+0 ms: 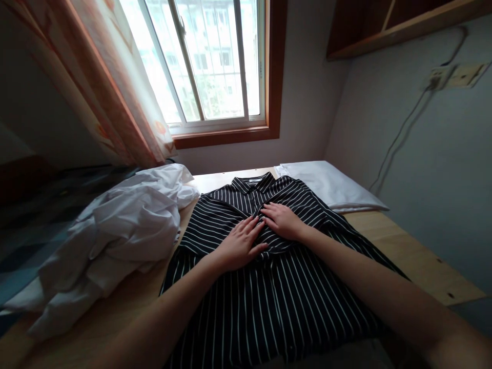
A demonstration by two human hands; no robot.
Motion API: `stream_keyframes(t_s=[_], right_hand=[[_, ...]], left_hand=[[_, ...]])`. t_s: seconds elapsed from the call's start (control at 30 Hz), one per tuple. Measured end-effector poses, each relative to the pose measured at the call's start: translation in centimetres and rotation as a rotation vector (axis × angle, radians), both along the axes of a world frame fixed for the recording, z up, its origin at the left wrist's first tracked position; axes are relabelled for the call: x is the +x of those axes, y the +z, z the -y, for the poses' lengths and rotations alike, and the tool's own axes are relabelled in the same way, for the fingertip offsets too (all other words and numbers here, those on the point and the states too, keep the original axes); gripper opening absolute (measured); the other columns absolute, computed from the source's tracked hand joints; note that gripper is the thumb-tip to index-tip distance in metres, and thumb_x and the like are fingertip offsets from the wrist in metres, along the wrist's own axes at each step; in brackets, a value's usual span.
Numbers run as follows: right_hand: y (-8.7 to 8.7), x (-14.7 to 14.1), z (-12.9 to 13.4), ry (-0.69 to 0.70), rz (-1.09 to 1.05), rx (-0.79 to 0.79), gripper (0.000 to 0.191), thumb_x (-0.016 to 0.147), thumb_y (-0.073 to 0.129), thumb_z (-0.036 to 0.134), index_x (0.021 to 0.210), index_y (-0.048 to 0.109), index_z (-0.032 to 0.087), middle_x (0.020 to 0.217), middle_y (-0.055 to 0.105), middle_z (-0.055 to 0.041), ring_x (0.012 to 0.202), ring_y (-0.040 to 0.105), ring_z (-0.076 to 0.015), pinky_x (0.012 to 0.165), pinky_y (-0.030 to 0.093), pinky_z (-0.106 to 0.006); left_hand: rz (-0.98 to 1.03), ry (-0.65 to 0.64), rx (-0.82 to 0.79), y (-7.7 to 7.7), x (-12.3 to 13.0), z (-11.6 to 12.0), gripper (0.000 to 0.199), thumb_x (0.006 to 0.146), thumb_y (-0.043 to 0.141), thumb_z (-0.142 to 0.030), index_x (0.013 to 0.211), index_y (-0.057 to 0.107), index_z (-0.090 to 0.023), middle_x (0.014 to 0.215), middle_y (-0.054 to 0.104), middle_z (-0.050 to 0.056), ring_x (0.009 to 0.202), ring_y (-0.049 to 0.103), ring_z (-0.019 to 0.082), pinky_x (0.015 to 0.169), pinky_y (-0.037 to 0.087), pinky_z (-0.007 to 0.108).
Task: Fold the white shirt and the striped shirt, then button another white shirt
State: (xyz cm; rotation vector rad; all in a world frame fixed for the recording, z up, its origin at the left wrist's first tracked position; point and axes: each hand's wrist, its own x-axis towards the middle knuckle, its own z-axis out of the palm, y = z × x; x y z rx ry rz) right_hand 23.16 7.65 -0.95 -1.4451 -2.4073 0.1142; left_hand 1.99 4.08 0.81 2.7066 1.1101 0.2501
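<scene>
A black shirt with white stripes lies spread out before me, its collar pointing toward the window. Its sleeves appear folded across the chest. My left hand rests flat on the middle of the shirt, fingers stretched out and thumb apart. Just to the right and a little farther off, my right hand also lies flat on the cloth, palm down. The fingertips of both hands come close together near the shirt's centre. Neither hand grips anything; the cloth beneath the palms is hidden.
A crumpled white garment heaps up on the left of the wooden table. Folded white cloth lies at the back right. Beyond are a window, a curtain, and a cable hanging from a wall socket.
</scene>
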Motion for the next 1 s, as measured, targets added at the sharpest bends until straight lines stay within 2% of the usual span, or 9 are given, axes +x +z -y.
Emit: stream_keyframes(t_s=[0.1, 0.2, 0.37, 0.53, 0.77, 1.0], right_hand=[[0.0, 0.2, 0.3, -0.016, 0.015, -0.071, 0.051, 0.101, 0.031, 0.043, 0.145, 0.048, 0.022, 0.155, 0.039, -0.0066, 0.146, 0.029, -0.0257, 0.118, 0.018, -0.054], [0.2, 0.1, 0.5, -0.05, 0.022, -0.102, 0.054, 0.102, 0.026, 0.049, 0.148, 0.043, 0.026, 0.159, 0.032, -0.0042, 0.148, 0.022, -0.025, 0.119, 0.011, -0.057], [0.0, 0.7, 0.0, -0.147, 0.022, -0.123, 0.066, 0.1, 0.023, 0.058, 0.153, 0.033, 0.021, 0.16, 0.028, -0.0086, 0.149, 0.018, -0.0248, 0.12, 0.01, -0.053], [-0.1, 2.3, -1.0, -0.209, 0.077, -0.133, 0.067, 0.099, 0.018, 0.062, 0.153, 0.034, 0.025, 0.161, 0.027, -0.0068, 0.15, 0.017, -0.0266, 0.119, 0.007, -0.056], [-0.2, 4.0, -2.1, -0.337, 0.124, -0.167, 0.071, 0.097, 0.016, 0.066, 0.154, 0.032, 0.026, 0.162, 0.022, -0.007, 0.15, 0.014, -0.0282, 0.118, 0.006, -0.059], [-0.2, 5.8, -3.0, -0.406, 0.13, -0.207, 0.07, 0.097, 0.015, 0.065, 0.154, 0.03, 0.028, 0.163, 0.019, -0.005, 0.151, 0.013, -0.0249, 0.119, 0.007, -0.056]], left_hand=[[-0.024, 0.002, -0.024, -0.5, -0.1, -0.2, 0.07, 0.094, 0.04, -0.064, 0.151, 0.034, -0.023, 0.161, 0.027, 0.011, 0.15, 0.017, 0.027, 0.121, 0.015, 0.047], [-0.004, -0.005, -0.014, -0.5, -0.2, -0.3, 0.071, 0.093, 0.041, -0.065, 0.15, 0.035, -0.024, 0.16, 0.027, 0.01, 0.15, 0.017, 0.027, 0.121, 0.015, 0.047], [-0.009, 0.004, -0.044, 0.1, -0.3, -0.1, 0.073, 0.091, 0.045, -0.066, 0.15, 0.036, -0.025, 0.161, 0.026, 0.01, 0.15, 0.017, 0.029, 0.122, 0.015, 0.048], [-0.073, 0.028, -0.079, 0.5, -0.2, 0.1, 0.08, 0.09, 0.041, -0.07, 0.154, 0.028, -0.023, 0.162, 0.021, 0.011, 0.151, 0.011, 0.029, 0.122, 0.013, 0.047], [-0.055, 0.012, -0.065, 0.5, -0.3, 0.1, 0.075, 0.091, 0.042, -0.067, 0.153, 0.029, -0.026, 0.162, 0.022, 0.01, 0.151, 0.014, 0.028, 0.121, 0.013, 0.048], [-0.092, 0.01, -0.038, 0.4, -0.3, 0.0, 0.078, 0.091, 0.038, -0.071, 0.153, 0.028, -0.026, 0.162, 0.022, 0.009, 0.151, 0.014, 0.029, 0.121, 0.016, 0.048]])
